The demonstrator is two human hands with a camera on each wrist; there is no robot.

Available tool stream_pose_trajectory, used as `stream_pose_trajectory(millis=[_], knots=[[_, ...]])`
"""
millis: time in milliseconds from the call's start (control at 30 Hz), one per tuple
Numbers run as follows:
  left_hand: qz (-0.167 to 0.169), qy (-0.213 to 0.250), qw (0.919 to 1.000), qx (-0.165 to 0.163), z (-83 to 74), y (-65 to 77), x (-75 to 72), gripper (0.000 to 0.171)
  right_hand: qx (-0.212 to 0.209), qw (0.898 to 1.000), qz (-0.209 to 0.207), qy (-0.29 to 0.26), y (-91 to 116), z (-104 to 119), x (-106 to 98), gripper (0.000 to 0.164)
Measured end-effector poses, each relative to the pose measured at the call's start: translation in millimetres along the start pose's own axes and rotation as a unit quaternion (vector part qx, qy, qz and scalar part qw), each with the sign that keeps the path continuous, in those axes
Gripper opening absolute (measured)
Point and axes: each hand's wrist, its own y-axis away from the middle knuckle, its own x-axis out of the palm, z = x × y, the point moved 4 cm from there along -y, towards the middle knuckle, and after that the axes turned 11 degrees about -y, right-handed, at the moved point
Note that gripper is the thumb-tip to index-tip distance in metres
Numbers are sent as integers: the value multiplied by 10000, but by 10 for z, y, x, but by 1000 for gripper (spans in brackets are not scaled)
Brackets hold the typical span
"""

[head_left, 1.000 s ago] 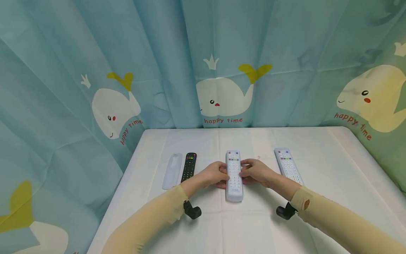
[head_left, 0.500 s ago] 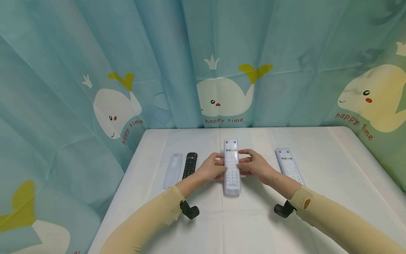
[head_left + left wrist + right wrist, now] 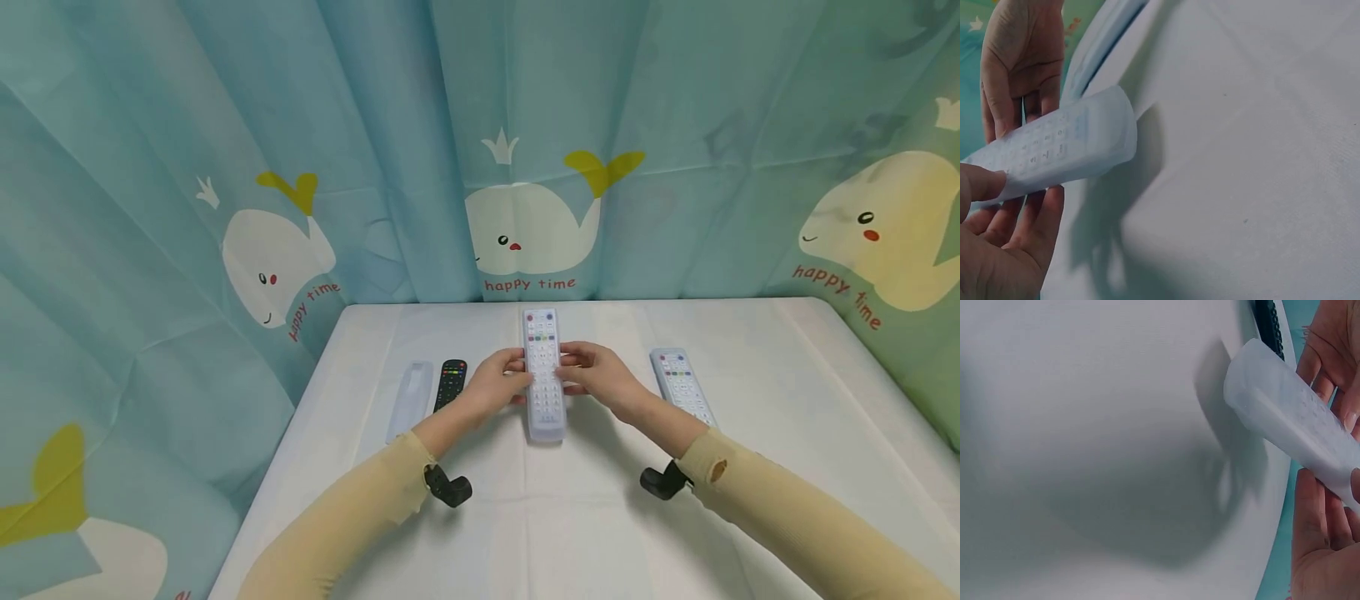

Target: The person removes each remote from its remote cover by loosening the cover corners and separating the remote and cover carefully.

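A white remote control (image 3: 543,375) in a translucent sleeve is held upright-on between both hands, its keys facing me. My left hand (image 3: 495,385) grips its left edge, thumb on the front and fingers behind. From the other side my right hand (image 3: 603,379) holds the right edge the same way. In the left wrist view the lower end of the remote (image 3: 1079,137) stands off the cloth and throws a shadow. The right wrist view shows the sleeve's smooth, rounded end (image 3: 1260,387) beyond the fingers.
On the white table (image 3: 585,533) at left lie an empty translucent sleeve (image 3: 411,400) and a black remote control (image 3: 450,383). A second white remote in a sleeve (image 3: 682,387) lies at right, partly behind my right forearm. A whale-print curtain (image 3: 420,167) hangs behind the table.
Both hands have moved the white remote away from me and slightly left, raising it. The grip on its two sides stays the same, and the other items have not moved.
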Motion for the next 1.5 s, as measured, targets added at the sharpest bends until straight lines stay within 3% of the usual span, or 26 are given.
stream_pose_trajectory(millis=[233, 800, 1067, 1500], knots=[[-226, -165, 9994, 227, -82, -35, -53, 46, -312, 9993, -44, 176, -42, 88, -20, 49], [-710, -745, 9920, 724, -253, -144, -146, 38, -866, 9961, -191, -2, -154, 224, -22, 41], [-794, -799, 9910, 725, -252, -202, -146, 38, -827, 9958, -363, -123, -209, 212, -23, 37], [-792, -888, 9896, 805, -223, -173, -152, 38, -848, 9957, -281, 231, -189, 216, -30, 40]])
